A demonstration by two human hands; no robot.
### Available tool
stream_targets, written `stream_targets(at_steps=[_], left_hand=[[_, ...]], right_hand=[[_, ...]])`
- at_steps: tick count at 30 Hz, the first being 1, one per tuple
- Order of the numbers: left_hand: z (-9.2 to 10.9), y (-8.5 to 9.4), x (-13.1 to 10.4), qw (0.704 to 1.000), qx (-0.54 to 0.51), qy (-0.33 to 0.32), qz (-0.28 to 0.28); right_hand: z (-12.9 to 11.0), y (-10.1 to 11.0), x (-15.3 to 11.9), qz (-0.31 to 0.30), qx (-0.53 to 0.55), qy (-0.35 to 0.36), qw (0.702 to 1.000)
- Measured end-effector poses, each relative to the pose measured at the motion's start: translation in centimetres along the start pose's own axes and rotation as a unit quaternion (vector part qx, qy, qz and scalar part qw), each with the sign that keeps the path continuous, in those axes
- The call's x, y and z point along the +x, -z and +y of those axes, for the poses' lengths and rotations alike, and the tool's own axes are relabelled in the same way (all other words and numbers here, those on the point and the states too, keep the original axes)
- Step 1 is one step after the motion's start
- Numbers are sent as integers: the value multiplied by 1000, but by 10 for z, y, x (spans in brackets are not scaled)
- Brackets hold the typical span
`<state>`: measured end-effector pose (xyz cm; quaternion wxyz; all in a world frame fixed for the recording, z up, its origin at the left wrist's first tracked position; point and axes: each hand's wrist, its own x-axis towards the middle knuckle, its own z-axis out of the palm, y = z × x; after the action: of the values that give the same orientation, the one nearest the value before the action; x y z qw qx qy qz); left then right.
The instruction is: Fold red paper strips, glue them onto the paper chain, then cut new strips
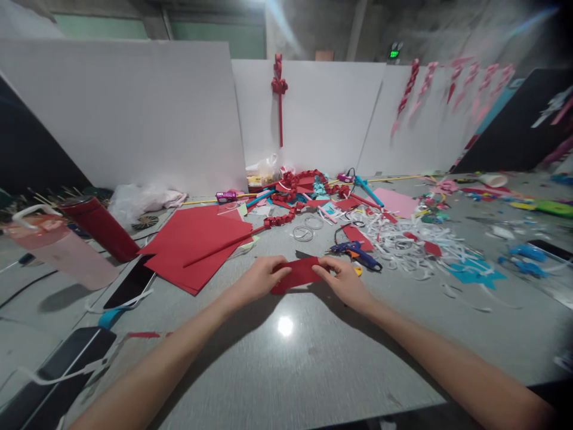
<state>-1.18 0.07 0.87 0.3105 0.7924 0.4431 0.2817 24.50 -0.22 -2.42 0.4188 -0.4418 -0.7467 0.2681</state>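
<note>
Between my two hands is a small red paper strip (301, 273), held just above the grey table (268, 370). My left hand (267, 276) pinches its left end, thumb on top. At the right end, my right hand (341, 278) grips it between thumb and fingers. A dark blade-like piece (304, 254) shows just behind the strip. Beyond my right hand lies a blue glue gun (360, 253) with an orange trigger. Large red paper sheets (201, 239) lie in a stack to the left of my hands.
A red tumbler (101, 230) and a pink bottle (67, 254) stand at the left, near a phone (129, 283). White paper scraps (398, 239) cover the table at the right. White boards (308, 113) stand at the back, with a red paper ornament (280, 89) hanging.
</note>
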Motion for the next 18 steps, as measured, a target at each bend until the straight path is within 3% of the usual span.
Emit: stream_targets(at_steps=[4,8,18], left_hand=[[-12,-8,6,989,-107,68,72],[-18,-10,8,981,-159,39,106],[-24,-12,5,993,-51,-16,102]], right_hand=[[10,1,3,20,33,-26,999],[16,2,5,19,41,-39,998],[14,4,4,23,-40,0,999]])
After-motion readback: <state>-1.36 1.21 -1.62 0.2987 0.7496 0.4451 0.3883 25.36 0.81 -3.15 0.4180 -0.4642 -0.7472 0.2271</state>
